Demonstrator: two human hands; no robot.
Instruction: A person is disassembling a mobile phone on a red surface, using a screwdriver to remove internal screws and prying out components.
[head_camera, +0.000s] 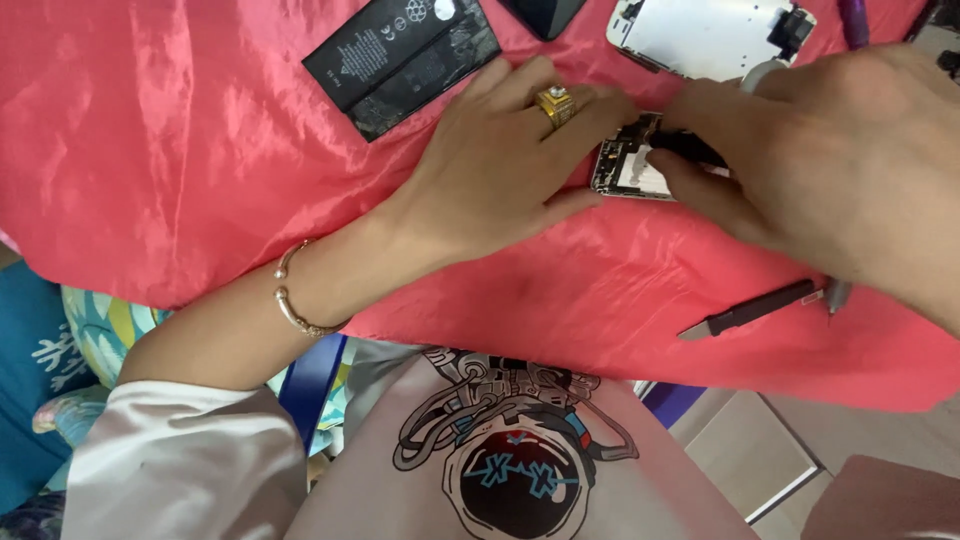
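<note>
Printed shirt front (510, 460) fills the bottom of the view, nearest the lens; white sleeve at lower left. Beyond it, a red satin cloth (180, 150) covers the table.

Opened phone body (632, 165) lies on the cloth, centre right, between both hands. Left hand (500, 170), with a gold ring and a wrist bangle, lies flat and spread, fingertips pressing the phone's left edge to steady it. Right hand (830, 165) is curled, thumb and fingers pinched around a dark part at the phone's upper edge; exactly what it grips I cannot tell.

Handling, by my judgement: light, rigid, but fragile inside, with exposed boards and thin connectors. Likely to slide on the slick satin. Best held by the metal frame edges, not the internals.

Count: one opened phone body, one black battery (402, 62) at upper left, one white screen assembly (705, 35) at the top, one black-handled tool (752, 310) near the right wrist, one dark object at the top edge, partly cut off.
</note>
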